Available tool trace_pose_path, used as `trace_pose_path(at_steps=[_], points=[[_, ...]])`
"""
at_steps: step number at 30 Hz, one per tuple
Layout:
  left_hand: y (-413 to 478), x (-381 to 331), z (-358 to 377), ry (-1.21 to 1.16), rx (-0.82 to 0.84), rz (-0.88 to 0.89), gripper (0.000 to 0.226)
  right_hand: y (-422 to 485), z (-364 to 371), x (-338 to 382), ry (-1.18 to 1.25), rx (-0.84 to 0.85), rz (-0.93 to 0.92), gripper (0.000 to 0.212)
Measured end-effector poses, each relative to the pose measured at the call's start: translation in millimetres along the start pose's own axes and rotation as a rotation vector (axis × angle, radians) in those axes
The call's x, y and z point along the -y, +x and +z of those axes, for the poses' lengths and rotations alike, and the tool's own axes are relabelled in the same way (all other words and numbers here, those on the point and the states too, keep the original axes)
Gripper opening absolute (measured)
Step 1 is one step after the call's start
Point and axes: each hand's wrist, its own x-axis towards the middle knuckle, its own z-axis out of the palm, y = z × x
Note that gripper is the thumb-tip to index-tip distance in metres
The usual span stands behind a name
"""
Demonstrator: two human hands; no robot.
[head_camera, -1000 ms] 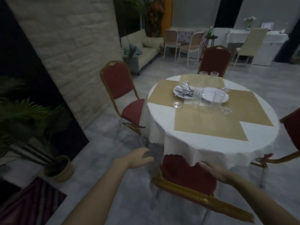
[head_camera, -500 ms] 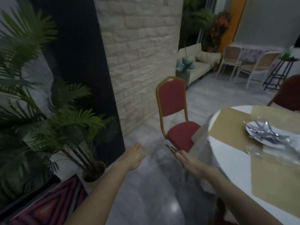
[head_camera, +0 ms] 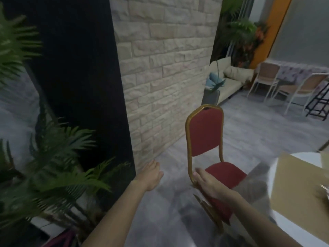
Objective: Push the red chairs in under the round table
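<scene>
A red chair (head_camera: pixel 205 134) with a gold frame stands on the grey floor, its seat turned toward the round table (head_camera: pixel 283 223) at the lower right. The table wears a white cloth with tan mats. My right hand (head_camera: pixel 208 182) reaches out flat, fingers together, in front of the chair's seat and lower frame; whether it touches the chair I cannot tell. My left hand (head_camera: pixel 151 175) hangs out to the left of the chair, fingers loose, holding nothing. Below my right wrist shows a second red and gold chair back (head_camera: pixel 215 209).
A stone-brick wall (head_camera: pixel 165 72) and a dark panel stand close on the left. Potted palms (head_camera: pixel 53 166) fill the lower left. A cream sofa (head_camera: pixel 229 77), pale chairs (head_camera: pixel 267 77) and a black stand (head_camera: pixel 318 102) sit at the back right.
My view has swung left from the table toward the left red chair. Both hands left the near chair and reached toward this one, which now looms closer.
</scene>
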Motion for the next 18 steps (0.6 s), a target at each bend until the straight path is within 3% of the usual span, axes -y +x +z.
trace_pose_path(at_steps=[13,16,18], points=[[232.0,83.2,-113.5,0.026,-0.037,-0.032,0.055,285.3,-90.8,71.6,0.027,0.014,-0.141,0.058],[278.1,103.0,-129.9,0.057,-0.018,-0.011,0.054,348.9,-93.7,77.5,0.02,0.05,-0.168,0.079],[324.8,120.4,-139.4,0.089,-0.016,-0.018,0.052,400.8,-97.6,78.1,0.014,0.059,-0.135,0.081]])
